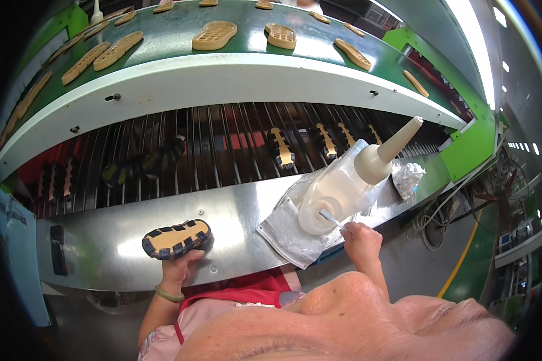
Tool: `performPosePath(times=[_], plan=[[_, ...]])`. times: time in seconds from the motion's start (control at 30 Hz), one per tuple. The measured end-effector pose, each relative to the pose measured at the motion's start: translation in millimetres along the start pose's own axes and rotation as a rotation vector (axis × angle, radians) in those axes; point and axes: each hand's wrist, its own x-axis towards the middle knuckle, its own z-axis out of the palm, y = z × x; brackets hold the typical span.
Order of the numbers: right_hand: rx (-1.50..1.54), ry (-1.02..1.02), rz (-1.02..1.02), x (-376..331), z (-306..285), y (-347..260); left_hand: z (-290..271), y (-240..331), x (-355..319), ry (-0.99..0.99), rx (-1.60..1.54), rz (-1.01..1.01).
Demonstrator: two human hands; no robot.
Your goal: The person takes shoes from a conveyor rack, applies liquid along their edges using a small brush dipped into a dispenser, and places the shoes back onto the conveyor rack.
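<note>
Head view: my two hands were both busy above one metal ledge (111, 256).
Left hand (177, 268): grasped one dark-strapped shoe (176, 239), tan bottom up, over the ledge.
Right hand (362, 242): pinched one white stick (334, 221), its far end at the round opening of a translucent bottle (350, 180) with a beige nozzle.
Bottle's surroundings: one white cloth (295, 231) under it, one crumpled wrapper (407, 178) beside it.
Green belt (247, 45): at least twelve tan soles (215, 36); a second nozzle bottle (96, 13) stood at its far left.
Barred rack (211, 150): four tan-bottomed shoes (281, 148) to the right, two dark shoes (146, 166) left of centre, and a far-left cluster (58, 180) too dim to count.
Writing: too small or blurred to tell.
</note>
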Motion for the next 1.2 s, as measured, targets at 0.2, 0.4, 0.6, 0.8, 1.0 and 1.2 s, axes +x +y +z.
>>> performPosePath(times=[0.2, 0.4, 0.6, 0.8, 1.0, 1.2], plan=[[-0.015, -0.045, -0.02, 3, 3, -1, 3, 0, 4, 0.001, -0.043, 0.036], [-0.016, -0.074, -0.041, -1, 0, -3, 1, 4, 0, -0.019, -0.037, 0.01], [0.023, 0.001, -0.017, -4, -1, -4, -3, -1, 0, -0.029, -0.003, 0.007], [0.005, 0.003, -0.005, -2, -1, -3, 2, -1, 3, -0.014, -0.049, -0.039], [0.01, -0.065, -0.031, -2, 6, -2, 9, 4, -3, 0.017, -0.005, -0.011], [-0.067, -0.186, 0.018, -7, 2, -2, -14, -13, 1, -0.044, -0.038, -0.016]])
